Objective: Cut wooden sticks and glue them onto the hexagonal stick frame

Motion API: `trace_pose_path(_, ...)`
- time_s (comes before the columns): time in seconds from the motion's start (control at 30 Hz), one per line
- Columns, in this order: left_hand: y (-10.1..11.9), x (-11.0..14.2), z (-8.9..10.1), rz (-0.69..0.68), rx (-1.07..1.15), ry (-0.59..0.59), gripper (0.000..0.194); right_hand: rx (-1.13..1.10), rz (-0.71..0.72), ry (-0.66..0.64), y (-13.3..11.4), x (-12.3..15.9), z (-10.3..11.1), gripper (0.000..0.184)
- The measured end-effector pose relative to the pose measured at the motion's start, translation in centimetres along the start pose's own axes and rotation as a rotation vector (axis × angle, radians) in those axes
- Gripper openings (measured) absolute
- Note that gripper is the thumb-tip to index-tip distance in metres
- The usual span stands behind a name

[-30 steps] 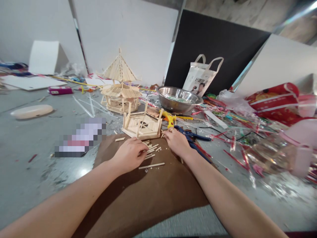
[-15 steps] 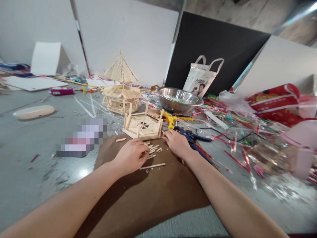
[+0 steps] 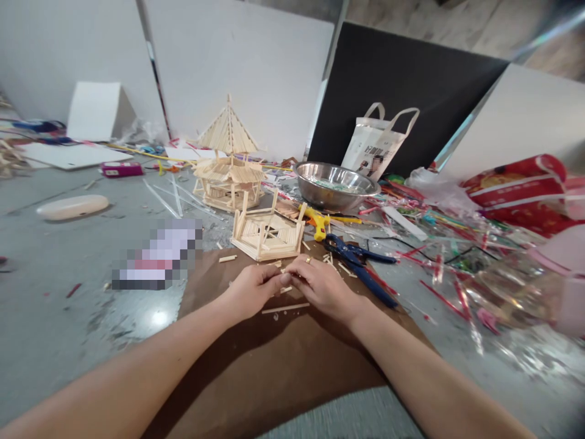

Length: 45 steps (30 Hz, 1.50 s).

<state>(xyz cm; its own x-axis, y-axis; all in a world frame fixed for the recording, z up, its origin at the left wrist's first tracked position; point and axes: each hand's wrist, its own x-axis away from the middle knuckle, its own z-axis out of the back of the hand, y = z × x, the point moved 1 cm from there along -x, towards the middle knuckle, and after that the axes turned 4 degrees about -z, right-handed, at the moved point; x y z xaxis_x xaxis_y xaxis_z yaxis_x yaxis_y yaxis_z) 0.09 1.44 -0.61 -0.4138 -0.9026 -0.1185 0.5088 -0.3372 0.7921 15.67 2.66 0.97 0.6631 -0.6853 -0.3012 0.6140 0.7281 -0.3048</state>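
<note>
My left hand (image 3: 253,291) and my right hand (image 3: 325,288) meet over small wooden sticks on a brown board (image 3: 297,360). The fingers of both are closed and their tips come together; whatever is between them is hidden. One long stick (image 3: 286,308) lies just below the hands, and a short stick (image 3: 227,258) is off to the left. Behind my fingers stands a hexagonal stick frame (image 3: 269,235) with upright posts. To the right of my right hand lie a blue-handled hand tool (image 3: 361,268) and a yellow glue gun (image 3: 320,225).
Farther back stands a stick pavilion (image 3: 231,161) with a pointed roof, beside a metal bowl (image 3: 338,190). A blurred-out flat object (image 3: 158,256) lies left. On the right are plastic strips, a red bag (image 3: 516,189) and a pink-lidded clear container (image 3: 516,292).
My right hand has moved left from beside the frame to meet my left hand, covering much of the stick pile. The view has shifted slightly.
</note>
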Motion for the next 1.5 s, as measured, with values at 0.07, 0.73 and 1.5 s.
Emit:
trace_pose_path(0.07,0.0,0.0,0.1,0.019,0.066,-0.015,0.043,-0.044,0.014,0.017,0.1,0.0,0.1,0.019)
trace_pose_path(0.73,0.4,0.0,0.6,0.125,0.216,0.125,0.038,-0.743,-0.418,0.115,0.4,-0.2,-0.4,0.027)
trace_pose_path(1.5,-0.3,-0.2,0.7,0.013,-0.056,0.063,0.036,-0.468,-0.322,0.149,0.3,0.0,-0.5,0.016)
